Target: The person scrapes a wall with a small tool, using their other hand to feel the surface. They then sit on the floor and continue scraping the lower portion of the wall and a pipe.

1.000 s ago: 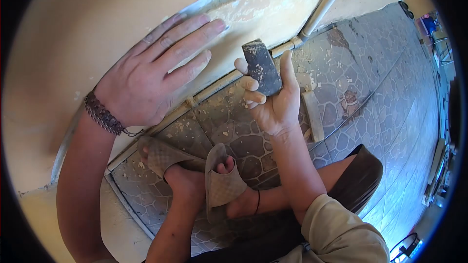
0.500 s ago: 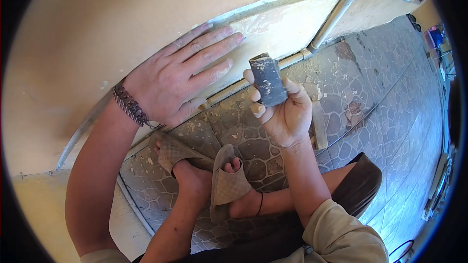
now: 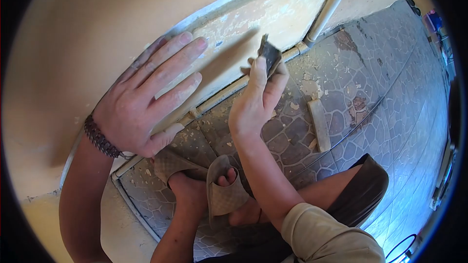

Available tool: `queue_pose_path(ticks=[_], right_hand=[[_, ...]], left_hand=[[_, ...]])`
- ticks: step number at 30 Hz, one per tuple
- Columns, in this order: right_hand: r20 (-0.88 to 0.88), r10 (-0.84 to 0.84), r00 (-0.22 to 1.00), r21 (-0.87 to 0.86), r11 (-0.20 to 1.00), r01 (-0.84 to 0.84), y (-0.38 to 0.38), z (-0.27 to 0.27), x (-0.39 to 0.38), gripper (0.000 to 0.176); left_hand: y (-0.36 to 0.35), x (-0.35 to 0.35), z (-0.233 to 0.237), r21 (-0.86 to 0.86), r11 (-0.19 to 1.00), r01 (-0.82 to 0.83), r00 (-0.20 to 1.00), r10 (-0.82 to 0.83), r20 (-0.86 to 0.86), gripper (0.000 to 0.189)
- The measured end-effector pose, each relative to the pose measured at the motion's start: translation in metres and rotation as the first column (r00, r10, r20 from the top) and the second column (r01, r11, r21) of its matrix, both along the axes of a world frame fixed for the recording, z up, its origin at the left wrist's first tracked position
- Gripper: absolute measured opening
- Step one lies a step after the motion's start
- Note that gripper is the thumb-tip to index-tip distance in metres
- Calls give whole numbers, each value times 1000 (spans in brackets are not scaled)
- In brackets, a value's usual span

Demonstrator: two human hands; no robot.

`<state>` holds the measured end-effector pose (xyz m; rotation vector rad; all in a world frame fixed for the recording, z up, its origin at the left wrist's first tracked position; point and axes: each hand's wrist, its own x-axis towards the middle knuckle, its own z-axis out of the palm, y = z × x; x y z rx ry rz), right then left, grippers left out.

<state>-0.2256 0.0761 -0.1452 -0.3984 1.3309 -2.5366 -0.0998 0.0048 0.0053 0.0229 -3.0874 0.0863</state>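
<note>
My left hand [image 3: 146, 100] lies flat on the cream wall [image 3: 97, 29], fingers spread, pointing toward a scraped, flaking patch [image 3: 263, 14]. A beaded bracelet [image 3: 100, 139] sits on that wrist. My right hand [image 3: 256, 102] is turned palm-down and grips a dark folded piece of sandpaper [image 3: 269, 56], held edge-on just below the scraped patch, near the thin pipe [image 3: 229, 90] along the wall's foot. My crossed feet in woven sandals [image 3: 219, 185] rest on the tiled floor below both hands.
A grey vertical pipe [image 3: 331, 2] runs up the wall at the upper right. Paint flakes litter the stone-pattern floor tiles [image 3: 370, 97]. A pale wooden block [image 3: 319, 124] lies on the floor right of my right hand. My knee [image 3: 360, 180] is at the lower right.
My right hand has rotated from palm-up to palm-down and carried the sandpaper up toward the wall. My left hand slid slightly left and down on the wall.
</note>
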Motion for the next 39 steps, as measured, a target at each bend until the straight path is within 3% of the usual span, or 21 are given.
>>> queue_pose_path(ticks=[2, 5, 6, 7, 9, 12, 16, 19, 22, 23, 25, 28, 29, 30, 31, 32, 33, 34, 36, 39], right_hand=[[-105, -167, 980, 6, 986, 169, -15, 1, -10, 27], [-166, -288, 943, -12, 957, 291, -35, 3, -18, 31], [-230, -223, 947, 62, 968, 243, -41, 0, -14, 31], [-442, -231, 867, 148, 934, 324, -42, -1, -12, 31], [-468, -238, 851, 111, 940, 324, -40, -6, -18, 31], [-330, -152, 932, 34, 984, 173, -34, -8, -27, 30], [-275, -206, 939, 118, 962, 245, -35, -12, -43, 30], [-179, -257, 950, -20, 966, 258, -43, -8, -44, 29], [-263, -228, 938, 101, 960, 261, -44, -8, -42, 29], [-442, -278, 853, 164, 909, 382, -41, -6, -32, 23], [-621, -293, 727, -10, 930, 367, -39, 3, -7, 16], [-705, -192, 683, 24, 956, 294, -27, -1, 0, 14], [-661, -175, 730, 101, 943, 317, -27, -6, -19, 13], [-402, -124, 907, 268, 931, 246, -26, 5, -41, 18], [-101, -99, 990, 405, 905, 132, -28, 13, -56, 25], [-224, -218, 950, 437, 849, 298, -37, 9, -54, 30], [-548, -277, 789, 295, 819, 493, -36, 3, -36, 29], [-603, -185, 776, 169, 921, 350, -28, 7, -13, 28], [-555, -51, 831, 147, 977, 157, -18, 11, -4, 28], [-232, 13, 973, 348, 935, 70, -17, 17, -38, 29]], left_hand=[[1, -1, 0, 8, 1000, -17, 1000, 17, 6, 55], [2, -2, 0, -10, 999, -44, 999, 44, 26, 54], [2, -2, -1, -15, 999, -48, 998, 49, 27, 54], [2, -2, -1, -20, 998, -52, 998, 52, 28, 54], [1, -3, -1, -39, 998, -53, 998, 55, 37, 54], [3, -3, -1, -67, 996, -58, 996, 62, 61, 55], [2, -3, -1, -81, 996, -49, 996, 55, 68, 54], [1, -2, -2, -73, 997, -41, 997, 45, 59, 54], [2, -3, -1, -56, 997, -52, 997, 55, 49, 54], [3, -4, -1, -50, 997, -57, 997, 59, 48, 54], [2, -3, -1, -26, 998, -59, 997, 60, 49, 55], [1, -4, -1, -5, 999, -42, 999, 42, 29, 57], [1, -2, -2, 4, 999, -41, 999, 41, 16, 57], [0, 0, -3, 1, 999, -42, 999, 42, 17, 58], [0, 0, -3, -1, 999, -39, 999, 39, 16, 59], [0, -2, -2, -6, 1000, -30, 999, 30, 13, 60], [0, -3, -2, -4, 999, -37, 999, 37, 4, 61], [1, -2, -2, -1, 999, -41, 999, 41, -2, 63], [2, -2, -3, 21, 999, -32, 999, 32, -13, 65], [-2, 2, -4, 47, 999, -17, 999, 18, -28, 68]])
